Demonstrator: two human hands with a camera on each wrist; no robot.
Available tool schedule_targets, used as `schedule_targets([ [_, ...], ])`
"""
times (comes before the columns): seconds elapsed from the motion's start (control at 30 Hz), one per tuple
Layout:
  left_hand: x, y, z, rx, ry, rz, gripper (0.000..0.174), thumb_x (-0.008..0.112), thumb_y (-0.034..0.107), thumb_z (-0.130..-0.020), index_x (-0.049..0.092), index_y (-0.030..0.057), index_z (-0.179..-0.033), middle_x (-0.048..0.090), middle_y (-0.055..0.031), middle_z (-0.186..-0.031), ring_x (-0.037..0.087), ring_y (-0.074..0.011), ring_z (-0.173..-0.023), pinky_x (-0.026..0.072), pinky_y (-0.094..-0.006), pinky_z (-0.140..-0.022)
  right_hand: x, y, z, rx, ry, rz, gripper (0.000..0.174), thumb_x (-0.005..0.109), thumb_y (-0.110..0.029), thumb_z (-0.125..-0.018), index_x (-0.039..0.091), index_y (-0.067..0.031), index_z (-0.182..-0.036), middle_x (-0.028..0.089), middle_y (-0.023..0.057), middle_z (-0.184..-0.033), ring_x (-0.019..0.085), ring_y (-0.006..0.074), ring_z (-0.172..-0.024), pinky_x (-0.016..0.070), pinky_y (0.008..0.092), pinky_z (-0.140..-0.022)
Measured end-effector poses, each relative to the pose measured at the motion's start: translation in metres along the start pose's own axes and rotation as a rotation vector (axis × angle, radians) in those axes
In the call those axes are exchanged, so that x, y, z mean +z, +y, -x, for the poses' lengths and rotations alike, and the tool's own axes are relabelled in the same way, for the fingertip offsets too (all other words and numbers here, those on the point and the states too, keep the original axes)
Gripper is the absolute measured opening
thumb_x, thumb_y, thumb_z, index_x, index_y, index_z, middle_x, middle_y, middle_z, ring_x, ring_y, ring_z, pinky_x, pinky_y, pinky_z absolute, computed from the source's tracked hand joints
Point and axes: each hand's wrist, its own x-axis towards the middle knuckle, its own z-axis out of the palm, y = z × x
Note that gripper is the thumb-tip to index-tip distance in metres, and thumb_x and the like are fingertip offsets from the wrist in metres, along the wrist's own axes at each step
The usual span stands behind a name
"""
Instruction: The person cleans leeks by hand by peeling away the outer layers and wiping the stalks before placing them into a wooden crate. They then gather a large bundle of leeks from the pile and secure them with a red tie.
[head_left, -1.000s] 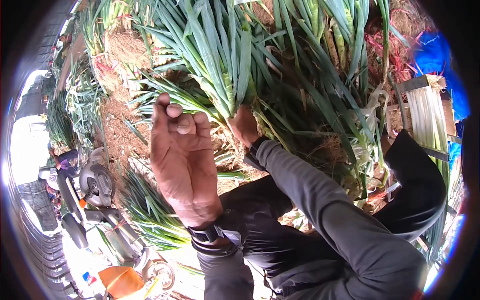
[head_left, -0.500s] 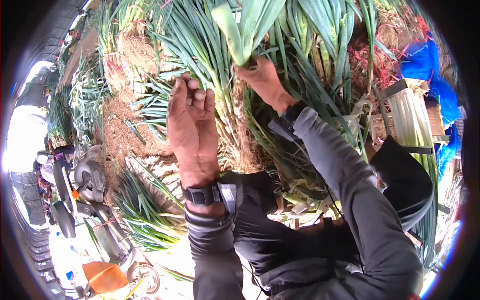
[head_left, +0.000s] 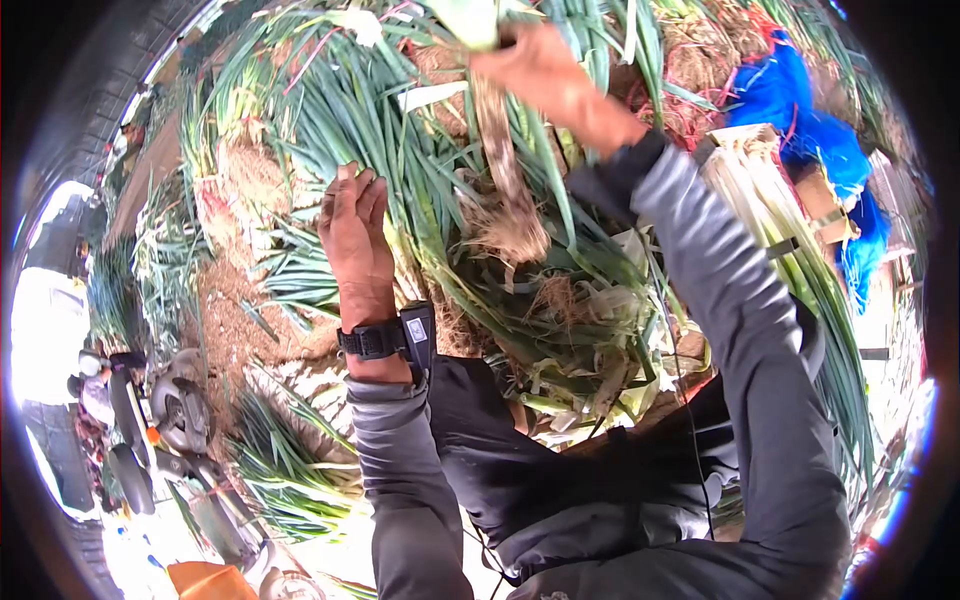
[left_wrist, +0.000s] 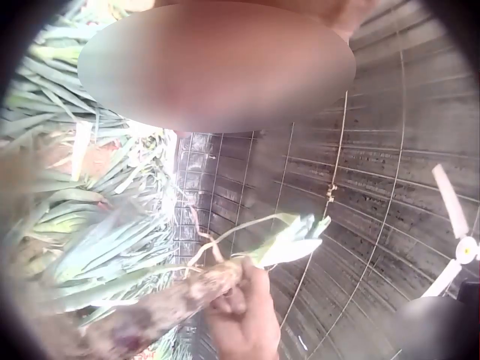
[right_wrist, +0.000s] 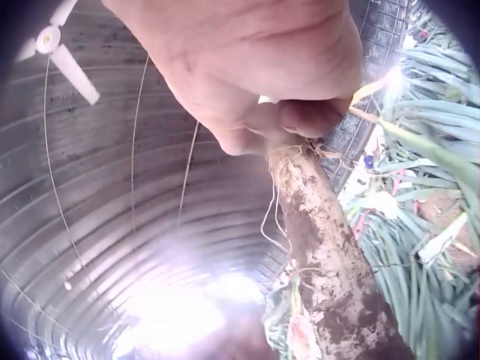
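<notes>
My right hand [head_left: 565, 85] grips a large green onion [head_left: 500, 140] near the far edge of the head view. The onion's soil-covered shaft slants down toward me and ends in a tuft of roots [head_left: 515, 235]; its leaves run out of frame. In the right wrist view, curled fingers [right_wrist: 311, 116] close round the upper shaft [right_wrist: 322, 240], with thin dry strands hanging from it. My left hand [head_left: 358, 240] is raised to the left, fingers loosely bent, holding nothing. The left wrist view also catches the gripping right hand [left_wrist: 244, 315] and the muddy shaft [left_wrist: 161, 304].
Bundled green onions [head_left: 340, 120] spread beyond my hands. Below the held one lies a heap of peeled leaves [head_left: 590, 340]. Stripped stalks rest on a stand [head_left: 750, 190] at right, near blue netting [head_left: 830, 130]. A motorbike [head_left: 185, 400] stands at left.
My right hand has lifted the green onion out of the pile and carried it farther away and to the right, root end hanging. My left hand has drawn slightly left, still holding nothing.
</notes>
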Motion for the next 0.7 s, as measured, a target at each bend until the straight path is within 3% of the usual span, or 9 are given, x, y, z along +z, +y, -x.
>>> schedule_targets([
  [0.03, 0.011, -0.002, 0.004, -0.023, -0.026, -0.038, 0.042, 0.073, 0.030, -0.095, 0.064, 0.0030, -0.126, 0.070, -0.0123, -0.114, 0.069, -0.0219, -0.100, 0.0538, -0.0360, -0.093, 0.018, 0.025, 0.019, -0.041, 0.070, -0.071, 0.038, 0.074, -0.033, -0.084, 0.067, 0.0028, -0.095, 0.070, 0.0155, -0.082, 0.066, 0.0211, -0.076, 0.0548, 0.0356, -0.074],
  [0.13, 0.040, -0.014, 0.015, -0.156, -0.167, -0.165, 0.074, 0.078, 0.050, -0.088, 0.053, 0.0025, -0.139, 0.065, -0.0136, -0.127, 0.061, -0.0284, -0.122, 0.0431, -0.0428, -0.110, 0.042, 0.047, 0.095, 0.024, 0.012, 0.071, 0.025, 0.072, -0.019, -0.087, 0.063, 0.0015, -0.097, 0.068, 0.0158, -0.089, 0.066, 0.0267, -0.073, 0.0565, 0.0384, -0.072],
  [0.2, 0.051, -0.031, 0.013, -0.240, -0.381, -0.024, 0.075, 0.083, 0.046, -0.084, 0.054, 0.0034, -0.138, 0.065, -0.0108, -0.129, 0.060, -0.0258, -0.122, 0.0434, -0.0422, -0.110, 0.072, 0.071, 0.141, -0.058, 0.029, 0.199, 0.032, 0.073, -0.018, -0.083, 0.059, 0.0035, -0.102, 0.062, 0.0194, -0.097, 0.067, 0.0311, -0.080, 0.0572, 0.0420, -0.073],
  [0.27, 0.056, -0.061, 0.007, -0.300, -0.294, 0.007, 0.073, 0.088, 0.042, -0.079, 0.057, 0.0042, -0.134, 0.067, -0.0114, -0.122, 0.063, -0.0277, -0.111, 0.0483, -0.0455, -0.104, 0.092, 0.073, 0.173, -0.007, -0.033, 0.207, 0.040, 0.076, -0.020, -0.080, 0.056, 0.0033, -0.107, 0.059, 0.0223, -0.093, 0.065, 0.0414, -0.087, 0.0563, 0.0449, -0.078],
  [0.33, 0.053, -0.082, 0.008, -0.244, -0.196, 0.017, 0.061, 0.089, 0.023, -0.080, 0.060, 0.0055, -0.131, 0.070, -0.0080, -0.117, 0.066, -0.0255, -0.108, 0.0529, -0.0448, -0.099, 0.097, 0.075, 0.184, -0.024, -0.075, 0.335, 0.050, 0.078, -0.025, -0.085, 0.057, 0.0045, -0.119, 0.064, 0.0220, -0.107, 0.069, 0.0359, -0.095, 0.0563, 0.0429, -0.080],
  [0.43, 0.048, -0.067, 0.010, -0.311, -0.173, 0.167, 0.059, 0.087, 0.020, -0.082, 0.059, 0.0037, -0.131, 0.069, -0.0091, -0.119, 0.066, -0.0246, -0.109, 0.0546, -0.0424, -0.098, 0.075, 0.082, 0.158, 0.095, -0.237, -0.234, 0.064, 0.078, -0.032, -0.091, 0.053, 0.0062, -0.136, 0.067, 0.0223, -0.120, 0.069, 0.0289, -0.103, 0.0563, 0.0396, -0.082],
  [0.53, 0.049, -0.053, 0.004, -0.306, -0.235, 0.208, 0.052, 0.082, 0.020, -0.088, 0.058, 0.0033, -0.131, 0.069, -0.0097, -0.120, 0.067, -0.0235, -0.108, 0.0565, -0.0394, -0.094, 0.070, 0.062, 0.129, 0.176, -0.186, -0.425, 0.059, 0.078, -0.029, -0.092, 0.056, 0.0067, -0.134, 0.071, 0.0140, -0.092, 0.061, 0.0139, -0.063, 0.0519, 0.0318, -0.056],
  [0.57, 0.050, -0.051, 0.005, -0.290, -0.259, 0.209, 0.051, 0.081, 0.020, -0.089, 0.058, 0.0034, -0.131, 0.069, -0.0096, -0.120, 0.067, -0.0233, -0.107, 0.0567, -0.0393, -0.093, 0.078, 0.060, 0.121, 0.194, -0.181, -0.431, 0.046, 0.077, -0.027, -0.094, 0.064, 0.0056, -0.123, 0.066, 0.0062, -0.079, 0.056, 0.0107, -0.057, 0.0471, 0.0278, -0.052],
  [0.7, 0.053, -0.037, 0.012, -0.111, -0.289, 0.174, 0.045, 0.077, 0.021, -0.093, 0.058, 0.0031, -0.130, 0.069, -0.0082, -0.116, 0.068, -0.0223, -0.102, 0.0571, -0.0392, -0.089, 0.088, 0.041, 0.116, 0.306, -0.196, -0.718, 0.030, 0.073, -0.027, -0.097, 0.070, 0.0008, -0.108, 0.063, 0.0020, -0.069, 0.057, 0.0083, -0.059, 0.0452, 0.0253, -0.053],
])
